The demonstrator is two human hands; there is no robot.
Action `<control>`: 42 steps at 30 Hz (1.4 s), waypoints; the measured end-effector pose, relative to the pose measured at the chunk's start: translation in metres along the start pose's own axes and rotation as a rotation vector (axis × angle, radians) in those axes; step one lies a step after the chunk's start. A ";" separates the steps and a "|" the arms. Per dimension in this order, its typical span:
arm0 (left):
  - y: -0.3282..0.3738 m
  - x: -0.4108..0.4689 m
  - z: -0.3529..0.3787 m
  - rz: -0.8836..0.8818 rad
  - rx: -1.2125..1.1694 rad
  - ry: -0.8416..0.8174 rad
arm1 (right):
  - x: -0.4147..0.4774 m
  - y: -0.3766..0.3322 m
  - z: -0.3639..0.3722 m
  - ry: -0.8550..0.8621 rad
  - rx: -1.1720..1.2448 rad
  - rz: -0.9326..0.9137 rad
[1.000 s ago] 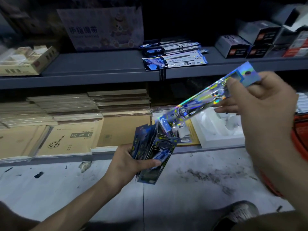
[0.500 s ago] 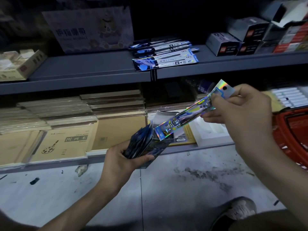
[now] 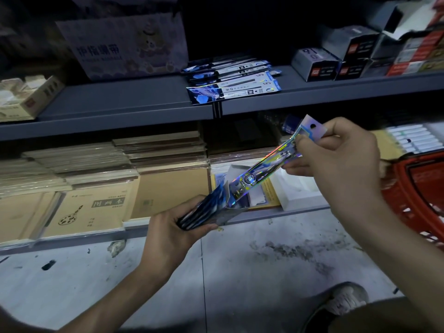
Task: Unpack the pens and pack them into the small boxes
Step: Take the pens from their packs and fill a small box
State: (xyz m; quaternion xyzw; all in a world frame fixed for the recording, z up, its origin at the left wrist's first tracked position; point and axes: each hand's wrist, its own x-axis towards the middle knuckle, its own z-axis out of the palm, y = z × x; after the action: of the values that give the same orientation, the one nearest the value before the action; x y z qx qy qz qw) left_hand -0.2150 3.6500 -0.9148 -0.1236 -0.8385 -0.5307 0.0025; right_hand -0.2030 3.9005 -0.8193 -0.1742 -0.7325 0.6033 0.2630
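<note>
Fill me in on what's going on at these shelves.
A person is packing pens in front of stationery shelves. The right hand pinches a holographic pen pack near its hang-hole end, and the pack's lower end sits at the mouth of a small box. The left hand grips that box, which seems to hold other blue packs already. More pen packs lie stacked on the upper shelf, not yet boxed.
</note>
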 end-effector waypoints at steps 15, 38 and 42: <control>-0.006 0.002 0.004 -0.044 -0.021 -0.046 | -0.058 0.016 0.044 -0.263 -0.242 0.066; 0.006 0.001 -0.009 0.085 0.017 0.024 | -0.037 -0.003 0.058 -0.508 -0.298 0.375; 0.004 -0.002 -0.011 0.060 0.035 0.020 | -0.036 -0.012 0.049 -0.508 -0.262 0.391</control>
State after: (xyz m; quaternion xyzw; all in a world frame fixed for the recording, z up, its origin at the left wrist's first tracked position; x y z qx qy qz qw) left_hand -0.2137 3.6417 -0.9065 -0.1433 -0.8434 -0.5170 0.0290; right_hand -0.2024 3.8386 -0.8202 -0.1879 -0.7984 0.5674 -0.0730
